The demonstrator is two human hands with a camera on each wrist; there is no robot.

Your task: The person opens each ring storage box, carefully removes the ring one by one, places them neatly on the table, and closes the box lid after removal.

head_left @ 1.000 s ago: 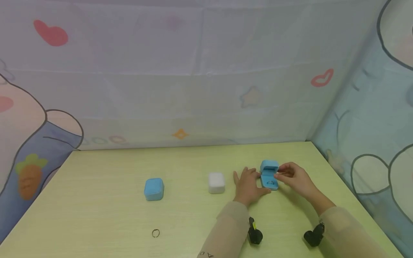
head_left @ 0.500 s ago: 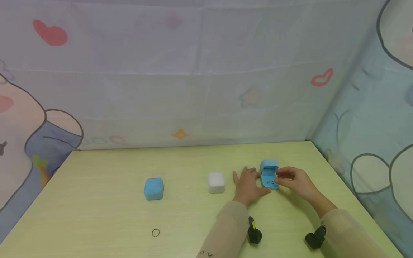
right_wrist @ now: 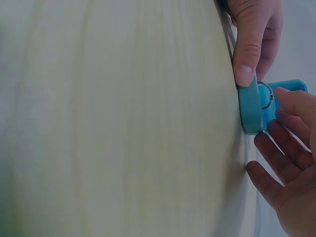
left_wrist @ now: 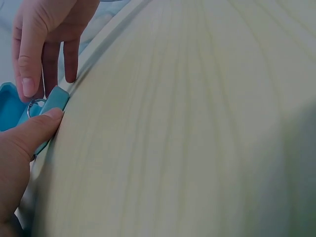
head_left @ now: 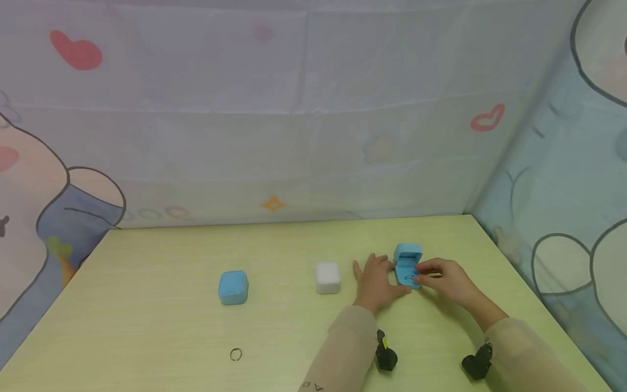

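Note:
A light blue ring box (head_left: 407, 261) stands with its lid raised, and a thin silver ring (right_wrist: 267, 95) sits upright in its base. My left hand (head_left: 377, 282) holds the box: its thumb (left_wrist: 42, 127) presses the front, while its other fingers reach round the left side. From the right, my right hand (head_left: 448, 279) reaches over the base. Its thumb (right_wrist: 291, 100) and forefinger are at the ring, apart from each other; whether they touch it I cannot tell. The other fingers (right_wrist: 276, 155) are spread loosely beside the box.
Left of my hands stand a closed white box (head_left: 328, 277) and a closed blue box (head_left: 233, 287). A loose ring (head_left: 236, 354) lies nearer the front of the pale wooden table (head_left: 147, 305). A printed cloth (head_left: 313, 109) hangs behind the table.
My right hand has shifted slightly left and toward the front, from the box's right edge to over its base. My left hand and the box have stayed put.

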